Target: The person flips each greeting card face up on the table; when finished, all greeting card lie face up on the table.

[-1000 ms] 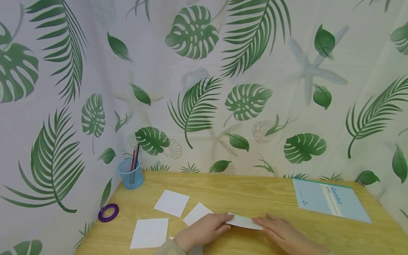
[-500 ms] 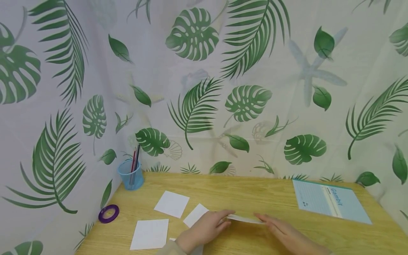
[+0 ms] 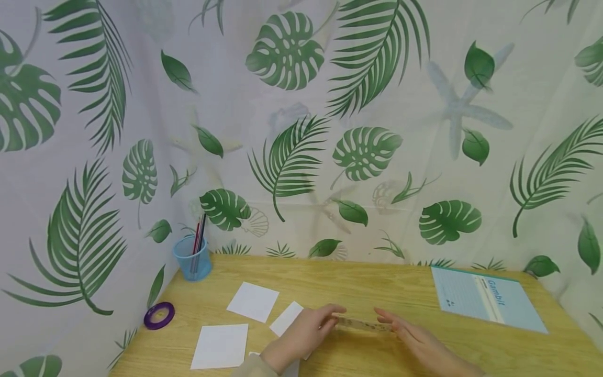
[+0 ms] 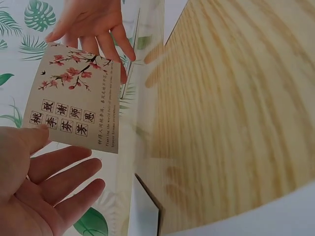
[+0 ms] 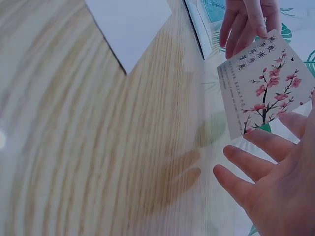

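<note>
A person's two bare hands held out a small printed card [image 4: 74, 98], with pink blossoms and boxed characters, just above the wooden surface [image 3: 363, 277], near the middle of its front part. The left hand [image 3: 301, 335]'s grip was narrow, pinching the card near one corner. The right hand [image 3: 419, 343] had its fingers spread at the opposite edge; I could not tell whether its grip pinched. White paper squares [image 3: 220, 345] lay toward the surface's left edge, a purple ring [image 3: 148, 318] right along it. A blue cup [image 3: 199, 268] holding pencils [image 3: 198, 235] stood at the back left corner, a pale blue notebook [image 3: 471, 301] near the back right.
</note>
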### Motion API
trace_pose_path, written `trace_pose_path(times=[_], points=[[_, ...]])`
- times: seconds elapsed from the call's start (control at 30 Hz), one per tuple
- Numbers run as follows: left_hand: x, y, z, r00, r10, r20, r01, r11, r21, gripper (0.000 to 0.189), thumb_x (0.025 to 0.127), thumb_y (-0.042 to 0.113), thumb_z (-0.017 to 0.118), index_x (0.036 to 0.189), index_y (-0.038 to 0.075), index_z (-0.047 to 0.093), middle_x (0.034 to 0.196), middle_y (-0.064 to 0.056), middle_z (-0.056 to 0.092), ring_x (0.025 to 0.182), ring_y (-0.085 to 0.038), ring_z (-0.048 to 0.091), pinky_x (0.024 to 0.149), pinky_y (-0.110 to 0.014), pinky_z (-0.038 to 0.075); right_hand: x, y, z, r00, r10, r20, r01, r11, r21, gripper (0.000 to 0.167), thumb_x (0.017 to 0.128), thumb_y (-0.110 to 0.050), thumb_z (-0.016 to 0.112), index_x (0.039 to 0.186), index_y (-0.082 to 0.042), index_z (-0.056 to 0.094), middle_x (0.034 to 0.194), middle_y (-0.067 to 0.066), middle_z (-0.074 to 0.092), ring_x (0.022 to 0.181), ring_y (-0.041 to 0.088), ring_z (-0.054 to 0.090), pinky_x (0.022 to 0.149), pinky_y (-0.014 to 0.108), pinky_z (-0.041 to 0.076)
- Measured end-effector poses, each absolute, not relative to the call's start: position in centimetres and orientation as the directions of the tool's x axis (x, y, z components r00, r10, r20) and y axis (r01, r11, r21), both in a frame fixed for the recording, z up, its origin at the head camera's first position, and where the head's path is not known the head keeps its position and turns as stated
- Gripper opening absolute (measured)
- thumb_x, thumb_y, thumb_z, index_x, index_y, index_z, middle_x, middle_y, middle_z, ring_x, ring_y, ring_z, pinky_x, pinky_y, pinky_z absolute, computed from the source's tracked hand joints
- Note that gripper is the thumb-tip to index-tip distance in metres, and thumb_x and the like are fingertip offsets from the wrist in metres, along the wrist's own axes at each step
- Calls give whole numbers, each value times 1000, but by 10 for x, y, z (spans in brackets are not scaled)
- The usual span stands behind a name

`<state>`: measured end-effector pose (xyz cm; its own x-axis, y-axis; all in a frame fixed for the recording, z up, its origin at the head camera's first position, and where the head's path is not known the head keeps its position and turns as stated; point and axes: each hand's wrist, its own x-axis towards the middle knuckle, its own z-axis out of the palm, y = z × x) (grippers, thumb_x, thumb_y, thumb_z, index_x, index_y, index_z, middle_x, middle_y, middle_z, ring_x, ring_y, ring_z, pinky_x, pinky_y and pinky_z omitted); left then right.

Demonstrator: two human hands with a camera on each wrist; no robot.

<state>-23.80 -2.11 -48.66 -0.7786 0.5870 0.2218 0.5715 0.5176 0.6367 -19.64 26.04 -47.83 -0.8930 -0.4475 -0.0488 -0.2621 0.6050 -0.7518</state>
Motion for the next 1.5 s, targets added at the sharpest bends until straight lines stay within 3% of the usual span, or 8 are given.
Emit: trace_pose_path(times=[0.1,0.3,0.57,0.67,0.8,1.03,1.27,1.5], points=[[-240,-20,-488,-780,580,235,575,517,634,24,102,21,53,121,17,68,75,-3,69,47,3,32,47,-13,35,-198,258,-479,-894,-446,-42,-268,609,-747,52,110,-35,20,155,-11,31,154,17,42,135,33,45,104,34,47],[-242,-17,-490,-791,552,264,568,501,653,22,102,20,54,114,14,71,73,-4,69,47,4,32,47,-12,35,-200,258,-482,-888,-460,-22,-275,569,-775,52,111,-31,19,155,-5,30,154,25,38,137,37,41,101,44,50],[-243,-13,-488,-850,454,266,474,443,761,16,98,19,60,105,13,73,92,-2,77,70,0,65,59,-13,49,-202,259,-481,-895,-442,-63,-136,403,-905,57,110,-35,20,156,-2,24,158,33,20,135,56,35,94,54,53],[-242,-12,-487,-863,430,266,453,423,784,14,98,18,61,102,13,73,94,-1,77,78,-2,70,66,-15,52,-204,260,-480,-885,-463,-52,-92,282,-955,60,110,-36,20,154,4,19,154,41,18,130,49,46,92,50,55],[-242,-11,-484,-860,429,275,453,397,798,10,96,16,64,99,13,73,95,-2,76,78,-2,70,69,-14,53,-204,261,-479,-901,-433,3,-85,169,-982,60,110,-34,25,150,10,24,142,40,37,115,22,62,88,47,57],[-241,-10,-482,-868,429,250,422,374,826,10,93,16,68,101,11,72,89,-3,77,71,-2,69,64,-15,52,-200,257,-478,-988,-144,61,-86,174,-981,50,106,-28,43,139,10,48,118,-25,57,92,6,67,75,41,61],[-238,-8,-480,-875,425,231,391,340,855,13,93,15,69,103,8,73,85,-4,77,65,-2,68,61,-15,53,-196,255,-477,-996,22,87,-80,234,-969,42,103,-22,52,131,9,57,96,-1,66,79,11,70,70,33,61],[-237,-7,-480,-890,399,221,364,329,871,18,93,16,69,108,7,72,84,-4,76,63,-5,69,60,-16,54,-195,257,-474,-998,32,60,-51,241,-969,37,98,-7,60,131,11,57,99,9,76,78,13,73,70,35,61]])
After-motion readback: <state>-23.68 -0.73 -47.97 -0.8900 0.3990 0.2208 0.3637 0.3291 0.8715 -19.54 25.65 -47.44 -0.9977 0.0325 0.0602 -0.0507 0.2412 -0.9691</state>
